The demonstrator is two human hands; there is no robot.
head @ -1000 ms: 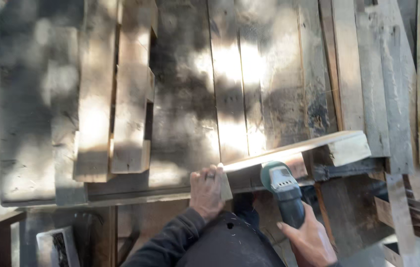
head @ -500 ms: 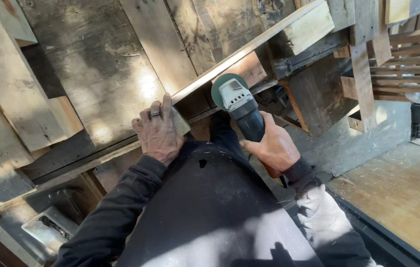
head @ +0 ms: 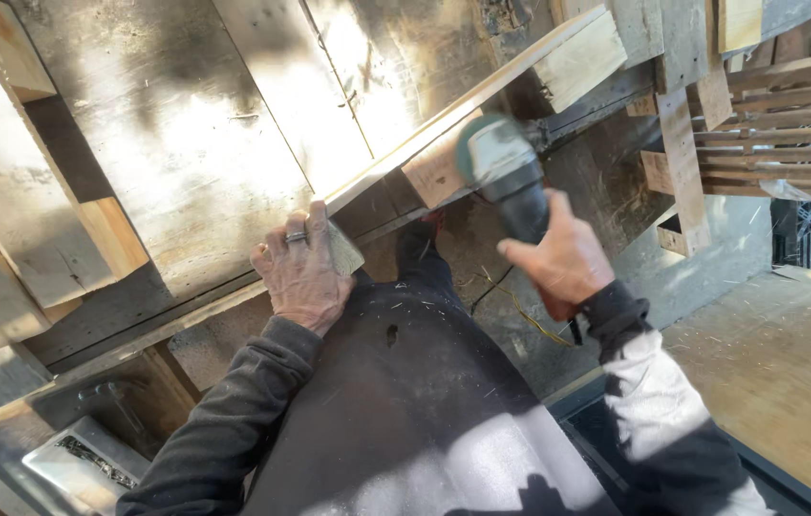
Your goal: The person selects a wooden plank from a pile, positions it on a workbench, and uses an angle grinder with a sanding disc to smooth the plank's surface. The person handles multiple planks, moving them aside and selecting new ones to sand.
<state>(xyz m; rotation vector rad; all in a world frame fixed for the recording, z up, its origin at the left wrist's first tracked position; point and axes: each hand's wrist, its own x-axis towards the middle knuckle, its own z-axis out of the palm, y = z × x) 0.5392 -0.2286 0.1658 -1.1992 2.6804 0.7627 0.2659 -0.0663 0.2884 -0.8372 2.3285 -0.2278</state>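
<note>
A long pale wooden plank (head: 482,96) lies slantwise across a worn wooden work surface (head: 195,162), with a block (head: 582,57) at its far end. My left hand (head: 302,272), a ring on one finger, presses flat on the plank's near end. My right hand (head: 563,258) grips the dark body of a green-headed power tool (head: 501,167), whose head sits against the plank's underside edge, blurred by motion. A short wooden block (head: 436,172) is fixed under the plank beside the tool's head.
Stacked boards (head: 14,210) lie at the left. Slatted wooden pallets (head: 759,124) stand at the right, with a wooden floor panel (head: 778,373) below. A metal tray (head: 81,463) sits low left. My dusty dark apron (head: 415,401) fills the bottom centre.
The view has tilted and swung left. My right hand has shifted the power tool along the plank toward its far end. My left hand stays pressed on the near end.
</note>
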